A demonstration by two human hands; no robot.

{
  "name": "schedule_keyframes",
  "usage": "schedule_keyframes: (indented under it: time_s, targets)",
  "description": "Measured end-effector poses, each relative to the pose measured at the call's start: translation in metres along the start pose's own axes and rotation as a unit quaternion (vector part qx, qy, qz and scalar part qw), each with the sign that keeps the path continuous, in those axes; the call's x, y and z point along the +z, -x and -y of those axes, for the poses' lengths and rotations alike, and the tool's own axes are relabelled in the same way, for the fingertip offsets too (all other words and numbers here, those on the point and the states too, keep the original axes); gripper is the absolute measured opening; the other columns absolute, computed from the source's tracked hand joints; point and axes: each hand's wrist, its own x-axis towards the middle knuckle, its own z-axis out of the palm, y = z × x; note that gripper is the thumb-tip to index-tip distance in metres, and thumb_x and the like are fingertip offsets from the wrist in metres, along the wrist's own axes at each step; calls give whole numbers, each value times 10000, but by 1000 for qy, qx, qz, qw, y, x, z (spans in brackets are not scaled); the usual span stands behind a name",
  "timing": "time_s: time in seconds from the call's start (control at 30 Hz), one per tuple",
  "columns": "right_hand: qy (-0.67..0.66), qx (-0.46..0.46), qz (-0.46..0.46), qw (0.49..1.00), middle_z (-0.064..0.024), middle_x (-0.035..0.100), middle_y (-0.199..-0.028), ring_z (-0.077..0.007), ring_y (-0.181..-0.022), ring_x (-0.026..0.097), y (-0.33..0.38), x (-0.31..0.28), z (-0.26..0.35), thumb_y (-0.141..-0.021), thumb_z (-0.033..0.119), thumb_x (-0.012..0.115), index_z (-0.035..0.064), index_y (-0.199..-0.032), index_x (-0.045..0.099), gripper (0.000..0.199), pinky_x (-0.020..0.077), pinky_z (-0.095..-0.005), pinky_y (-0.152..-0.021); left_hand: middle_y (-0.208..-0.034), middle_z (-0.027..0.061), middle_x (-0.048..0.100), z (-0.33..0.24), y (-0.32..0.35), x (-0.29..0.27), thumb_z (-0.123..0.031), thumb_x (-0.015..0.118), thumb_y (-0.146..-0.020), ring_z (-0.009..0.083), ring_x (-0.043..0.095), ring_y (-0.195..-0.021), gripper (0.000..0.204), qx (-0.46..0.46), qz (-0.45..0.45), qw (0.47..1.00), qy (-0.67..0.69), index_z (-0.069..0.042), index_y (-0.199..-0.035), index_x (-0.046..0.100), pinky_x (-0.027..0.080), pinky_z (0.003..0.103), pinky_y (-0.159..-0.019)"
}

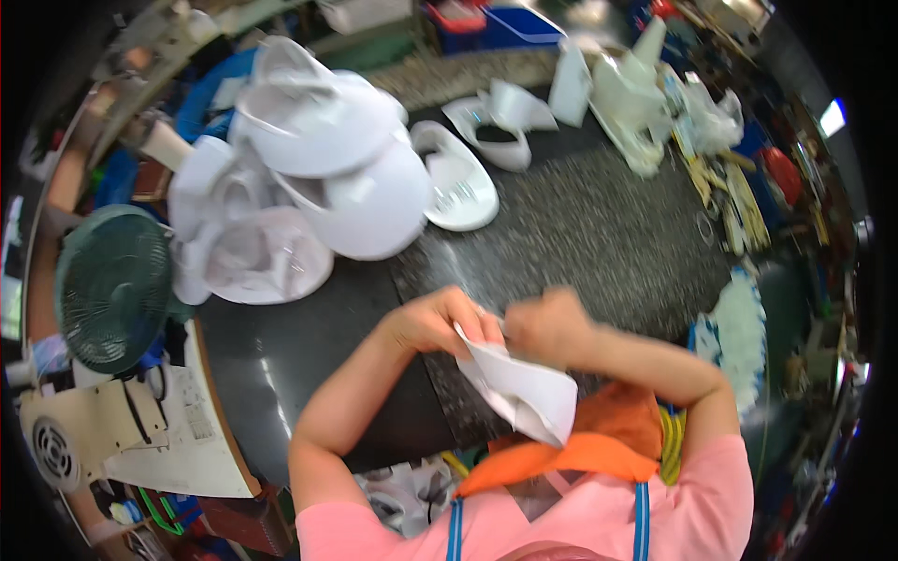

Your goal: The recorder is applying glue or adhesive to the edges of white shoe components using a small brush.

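Note:
My left hand (447,321) is closed on a stiff white piece (526,388) that looks like a shoe upper, pinching its upper end. The piece hangs tilted in front of my chest, with its wide end toward my orange apron (561,458). Close by on the right, my right hand (552,327) is curled and blurred by motion. What its fingers hold, if anything, is hidden. Beyond my hands lies a white shoe-like piece (461,192) with an opening at one end. Another open white piece (496,140) lies behind it.
A heap of white shoe-like pieces (365,201) stands on the dark tabletop (571,234) at left. Further left are a green fan (114,288) and a beige machine (89,425). A white cone-topped container (636,79) stands far right, near a crumpled clear bag (706,117).

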Motion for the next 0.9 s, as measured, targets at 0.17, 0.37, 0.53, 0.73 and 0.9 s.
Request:
schedule_keyframes:
  time_s: [0.17, 0.37, 0.53, 0.73, 0.9]
  targets:
    - [80, 88, -195, 974, -43, 610, -574, -207, -479, 600, -60, 15, -44, -741, 260, 599, 136, -659, 513, 172, 443, -354, -488, -847, 175, 652, -1, 1, 6, -84, 737, -713, 354, 609, -872, 109, 22, 17, 999, 16, -2, -774, 700, 478, 457, -770]
    - [87, 297, -197, 930, -148, 649, -662, -314, -638, 657, -100, -1, -145, -830, 301, 575, 60, -766, 605, 251, 503, -395, -562, -864, 160, 649, -1, 2, 2, -79, 727, -724, 341, 585, -943, 111, 18, -1, 999, 34, -17, -816, 717, 444, 440, -820]
    - [-544, 290, -176, 768, -102, 618, -654, -142, -615, 612, -45, -43, -116, -856, 281, 599, 13, -823, 628, 272, 491, -332, -571, -877, 152, 646, 2, 2, -4, -58, 719, -732, 332, 574, -972, 116, 4, -20, 999, 38, -6, -835, 714, 442, 448, -843]
    - [5, -65, 10, 998, -37, 602, -644, -215, -564, 615, -8, -1, -1, -733, 269, 601, 138, -721, 521, 155, 466, -406, -552, -955, 169, 650, 7, 3, -3, 80, 642, -654, 248, 594, -891, 243, 5, -12, 998, 62, 7, -873, 717, 444, 370, -831]
    - [255, 214, -253, 909, -50, 613, -605, -203, -517, 608, -87, 22, -141, -734, 208, 551, 124, -717, 558, 85, 431, -364, -460, -878, 188, 658, 9, 3, -2, -93, 733, -706, 379, 602, -879, 159, 53, -42, 995, 71, -57, -860, 718, 470, 473, -759]
